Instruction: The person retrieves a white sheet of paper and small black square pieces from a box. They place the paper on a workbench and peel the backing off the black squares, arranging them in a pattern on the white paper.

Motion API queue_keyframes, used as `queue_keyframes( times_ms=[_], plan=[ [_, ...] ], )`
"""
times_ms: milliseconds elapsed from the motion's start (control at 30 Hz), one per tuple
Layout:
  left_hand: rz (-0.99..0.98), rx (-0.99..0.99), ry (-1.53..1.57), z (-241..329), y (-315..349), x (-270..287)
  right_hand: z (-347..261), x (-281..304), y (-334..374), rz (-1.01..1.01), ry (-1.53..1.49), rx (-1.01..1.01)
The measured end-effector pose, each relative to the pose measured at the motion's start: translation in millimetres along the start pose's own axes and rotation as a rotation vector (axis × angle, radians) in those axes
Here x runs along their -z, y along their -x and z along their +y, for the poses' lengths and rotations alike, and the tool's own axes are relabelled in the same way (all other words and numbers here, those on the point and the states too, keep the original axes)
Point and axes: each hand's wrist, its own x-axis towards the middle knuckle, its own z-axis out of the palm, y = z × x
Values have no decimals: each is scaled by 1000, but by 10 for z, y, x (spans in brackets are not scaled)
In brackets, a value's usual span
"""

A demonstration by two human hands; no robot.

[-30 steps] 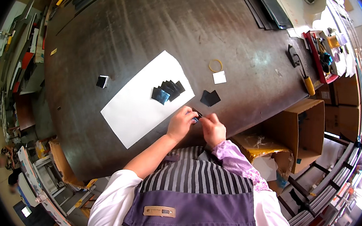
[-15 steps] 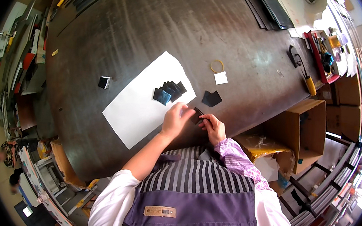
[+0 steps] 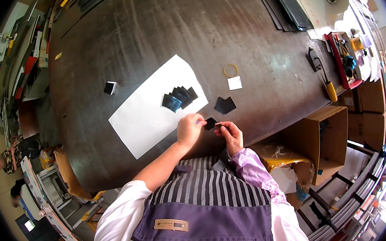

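Pinching in the head view: right hand is gripping the small dark piece at its right side by thumb and fingertips, while left hand is meeting its left side, can't tell whether clamping or just touching. Piece is sitting between both hands, near the white sheet, where fanned dark squares are lying, and below two overlapping dark squares. Step in hand is seemingly fingertip handling of the piece, next move probably calling for light edge control.
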Motion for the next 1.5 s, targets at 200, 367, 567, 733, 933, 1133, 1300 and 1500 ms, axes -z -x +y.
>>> queue_keyframes(
  times_ms=[200, 367, 567, 733, 933, 1133, 1300, 1500],
  plan=[
    [-6, -28, -25, -103, 0, -3, -45, -75, -5, 20, 156, 1],
    [140, -2, 147, -71, -116, 243, -99, -119, 9, 40, 243, -10],
    [245, -142, -140, -459, -364, 692, -92, -156, 1, 48, 332, 18],
    [114, -378, -180, -145, -173, 483, -119, -164, 11, 33, 397, 46],
    [-135, -350, -10, -106, 45, -35, -110, -95, -72, -28, 751, 380],
    [-142, -307, 2, -94, 41, -34, -235, -142, -57, -128, 1370, 714],
    [-129, -287, 4, -54, 47, -16, -234, -172, -62, 13, 1393, 667],
    [-115, -292, -1, -72, 61, -51, -227, -199, 11, -60, 1392, 533]
  ],
)
